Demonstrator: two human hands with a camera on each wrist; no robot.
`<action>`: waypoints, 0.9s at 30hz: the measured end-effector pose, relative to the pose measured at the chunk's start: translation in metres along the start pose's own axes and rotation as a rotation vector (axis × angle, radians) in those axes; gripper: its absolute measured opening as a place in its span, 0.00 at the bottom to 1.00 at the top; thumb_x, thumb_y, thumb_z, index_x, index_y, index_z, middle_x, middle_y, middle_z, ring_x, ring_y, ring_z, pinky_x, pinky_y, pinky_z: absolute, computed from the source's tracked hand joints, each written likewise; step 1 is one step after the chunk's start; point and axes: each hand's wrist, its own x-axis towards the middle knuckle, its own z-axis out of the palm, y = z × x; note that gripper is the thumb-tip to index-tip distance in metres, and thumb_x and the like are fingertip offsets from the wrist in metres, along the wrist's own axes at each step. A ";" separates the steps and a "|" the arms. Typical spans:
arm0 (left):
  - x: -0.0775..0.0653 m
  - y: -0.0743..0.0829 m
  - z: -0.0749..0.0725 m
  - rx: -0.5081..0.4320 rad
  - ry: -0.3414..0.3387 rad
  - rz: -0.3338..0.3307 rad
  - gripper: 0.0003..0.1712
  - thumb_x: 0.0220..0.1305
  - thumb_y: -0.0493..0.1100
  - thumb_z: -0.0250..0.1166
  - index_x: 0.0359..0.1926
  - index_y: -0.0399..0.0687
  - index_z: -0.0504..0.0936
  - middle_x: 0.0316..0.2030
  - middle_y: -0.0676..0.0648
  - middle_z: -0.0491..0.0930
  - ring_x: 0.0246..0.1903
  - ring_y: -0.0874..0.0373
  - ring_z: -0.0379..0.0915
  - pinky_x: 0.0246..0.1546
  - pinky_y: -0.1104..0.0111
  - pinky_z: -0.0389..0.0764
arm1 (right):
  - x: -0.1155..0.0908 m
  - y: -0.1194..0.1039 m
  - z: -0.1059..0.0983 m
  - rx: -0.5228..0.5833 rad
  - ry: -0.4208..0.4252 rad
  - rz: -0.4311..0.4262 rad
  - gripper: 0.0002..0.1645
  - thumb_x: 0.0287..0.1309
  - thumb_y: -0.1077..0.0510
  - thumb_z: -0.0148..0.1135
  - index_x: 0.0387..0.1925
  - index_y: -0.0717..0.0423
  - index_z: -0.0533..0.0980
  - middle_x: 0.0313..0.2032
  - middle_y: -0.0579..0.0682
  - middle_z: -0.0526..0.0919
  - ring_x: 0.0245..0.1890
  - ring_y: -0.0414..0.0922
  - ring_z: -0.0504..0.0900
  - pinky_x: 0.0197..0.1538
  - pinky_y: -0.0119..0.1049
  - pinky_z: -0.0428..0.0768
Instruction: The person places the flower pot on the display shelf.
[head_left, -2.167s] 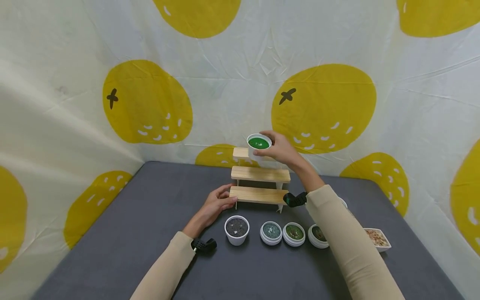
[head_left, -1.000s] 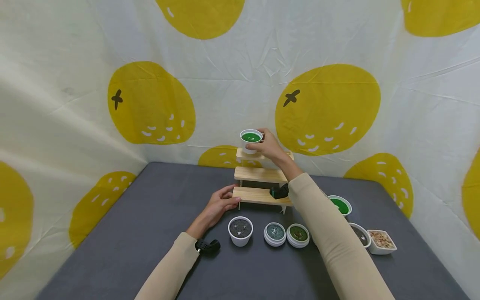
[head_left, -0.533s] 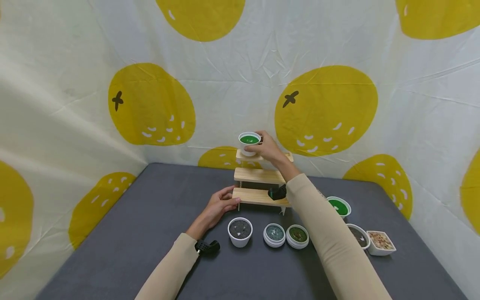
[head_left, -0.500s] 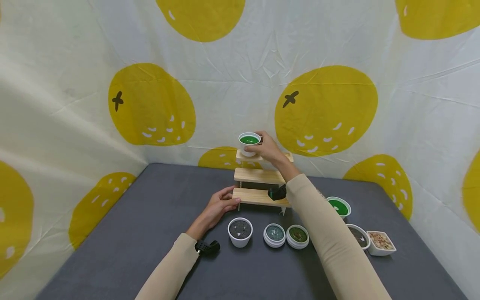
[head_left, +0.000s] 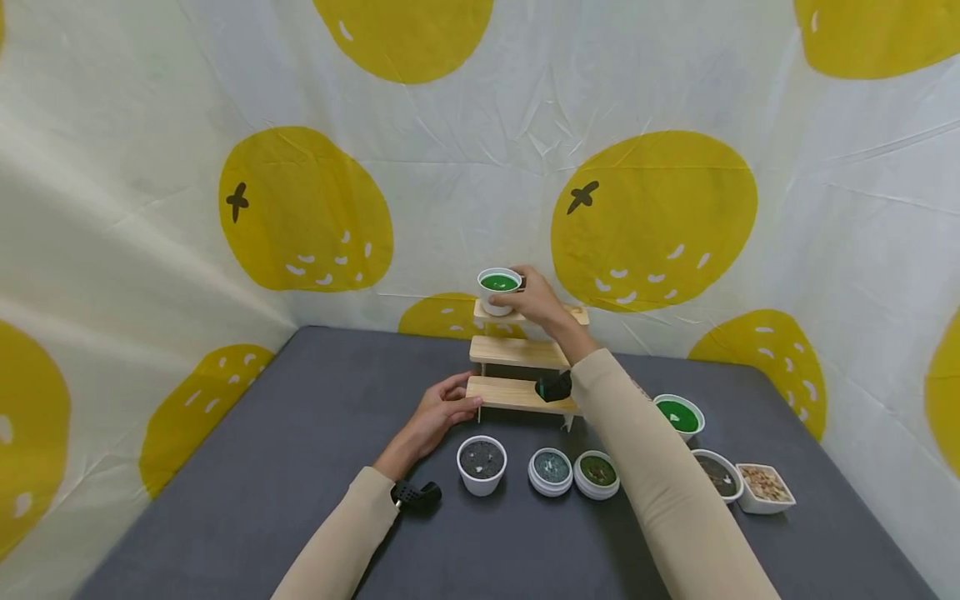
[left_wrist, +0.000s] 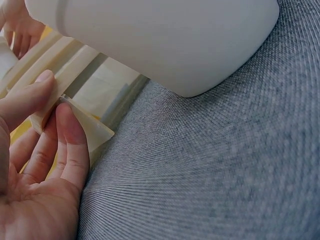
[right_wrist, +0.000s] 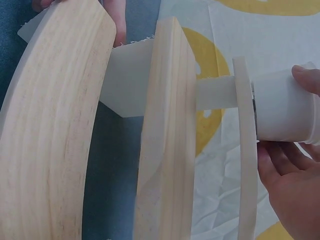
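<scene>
A three-step wooden display stand (head_left: 517, 352) with pale supports stands at the back of the table. My right hand (head_left: 542, 302) grips a white cup (head_left: 498, 283) with a green filling, thumb on one side and fingers on the other. The cup is upright at the left end of the top step; in the right wrist view its base (right_wrist: 277, 107) is right at the board. My left hand (head_left: 437, 412) holds the left end of the lowest step, thumb (left_wrist: 32, 97) on the board and fingers under it, by the support.
In front of the stand are a white cup with dark grey filling (head_left: 482, 460) and round tubs with blue-grey (head_left: 551, 468) and olive-green (head_left: 597, 471) fillings. To the right stand a green-filled cup (head_left: 678, 414), a dark-filled one (head_left: 716, 475) and a square dish of beige bits (head_left: 763, 485).
Over about two seconds my right hand has carried the green-filled cup left and back to the end of the top step. Lately it has barely moved. My left hand keeps its hold.
</scene>
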 end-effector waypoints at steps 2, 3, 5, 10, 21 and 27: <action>0.000 0.000 -0.001 0.003 -0.003 -0.003 0.39 0.66 0.34 0.70 0.76 0.46 0.67 0.42 0.48 0.82 0.38 0.61 0.81 0.41 0.71 0.84 | 0.000 -0.001 0.001 -0.005 -0.008 0.010 0.47 0.60 0.58 0.74 0.74 0.63 0.60 0.66 0.63 0.72 0.63 0.57 0.74 0.67 0.52 0.75; 0.001 0.000 -0.001 0.003 -0.004 -0.003 0.39 0.66 0.35 0.70 0.76 0.46 0.67 0.42 0.48 0.82 0.38 0.61 0.81 0.41 0.71 0.84 | 0.000 -0.002 0.001 -0.003 -0.012 0.014 0.47 0.60 0.58 0.74 0.75 0.63 0.59 0.66 0.63 0.72 0.63 0.57 0.74 0.67 0.52 0.75; 0.001 0.000 -0.001 -0.001 -0.004 -0.002 0.39 0.66 0.35 0.70 0.76 0.46 0.67 0.42 0.48 0.82 0.38 0.61 0.81 0.42 0.71 0.84 | 0.000 -0.002 0.002 -0.002 -0.017 0.018 0.48 0.60 0.58 0.74 0.75 0.62 0.59 0.66 0.63 0.72 0.63 0.58 0.74 0.67 0.52 0.75; 0.000 0.000 -0.001 -0.013 0.000 -0.002 0.39 0.66 0.34 0.70 0.75 0.45 0.68 0.42 0.48 0.82 0.38 0.61 0.81 0.41 0.71 0.84 | 0.001 -0.001 0.002 -0.008 -0.027 0.028 0.49 0.62 0.56 0.73 0.76 0.61 0.57 0.67 0.63 0.71 0.64 0.58 0.74 0.68 0.53 0.75; 0.000 0.002 0.002 -0.003 0.006 0.001 0.39 0.65 0.33 0.70 0.75 0.45 0.67 0.42 0.48 0.82 0.38 0.60 0.81 0.42 0.70 0.84 | 0.000 0.003 0.001 -0.026 -0.041 0.016 0.50 0.61 0.59 0.73 0.76 0.62 0.55 0.67 0.65 0.70 0.65 0.60 0.74 0.68 0.54 0.75; 0.001 0.000 0.003 -0.005 0.008 0.002 0.39 0.66 0.33 0.69 0.76 0.45 0.67 0.43 0.48 0.81 0.38 0.60 0.81 0.42 0.70 0.84 | -0.007 0.002 -0.008 -0.036 -0.053 0.017 0.55 0.60 0.59 0.74 0.78 0.62 0.50 0.70 0.68 0.68 0.70 0.62 0.70 0.71 0.57 0.72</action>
